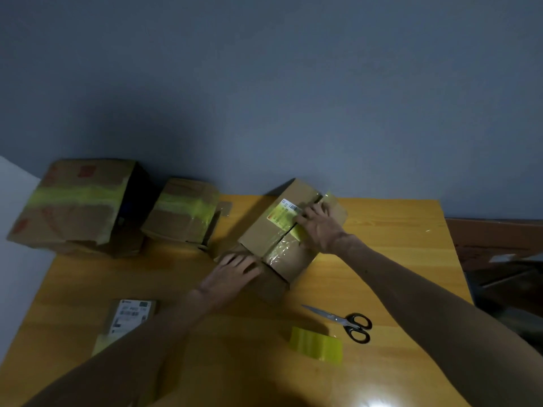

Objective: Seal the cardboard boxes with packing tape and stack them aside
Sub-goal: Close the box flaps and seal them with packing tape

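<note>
White-and-yellow shipping label [283, 214] on top of the middle box [264, 233], with a barcode strip along one edge, print too small to read. Another white label on the flat parcel [129, 317] at the near left, blurred, unreadable. Red marks on the big taped box [76, 207] at the far left, not legible either. Just beside it a smaller taped box [182, 212], each banded in yellowish tape.

Now the hands. Left hand [232, 270] reaching in from the near left, palm down, fingers straight and close together, pressing on the near left end of the middle box. Right hand [318, 227] stretched across from the right, palm down on the box top, fingers spread and laid along the tape strip [279, 251] over the centre seam, fingertips at the label's edge. Both flattened out, gripping nothing, only pressing.

Middle box lying slantwise at the centre of the yellow table [396, 245]. Nearer the front edge, tape roll [317, 345] lying loose, scissors [343, 321] just beside it, blades closed.
</note>
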